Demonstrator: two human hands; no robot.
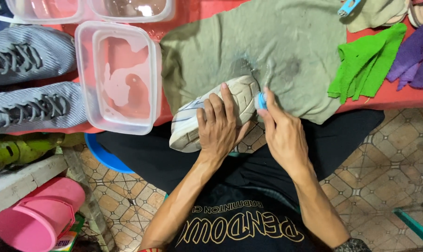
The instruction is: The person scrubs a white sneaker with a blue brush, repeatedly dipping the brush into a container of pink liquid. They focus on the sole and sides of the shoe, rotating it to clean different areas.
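Observation:
My left hand (pixel 219 125) grips a white shoe (pixel 234 95) turned sole-up, its toe resting on an olive-green cloth (pixel 267 51) spread over the red table (pixel 398 95). My right hand (pixel 279 130) holds a small blue brush (pixel 261 100) against the sole near the toe end. The cloth shows a damp, dirty patch just beyond the shoe.
A clear plastic tub (pixel 118 77) with soapy water sits left of the shoe; two more tubs (pixel 87 9) stand behind it. A grey laced pair of shoes (pixel 29 79) lies at far left. Green (pixel 367 63) and purple rags (pixel 416 53) lie at right. A pink bucket (pixel 36 214) stands on the floor.

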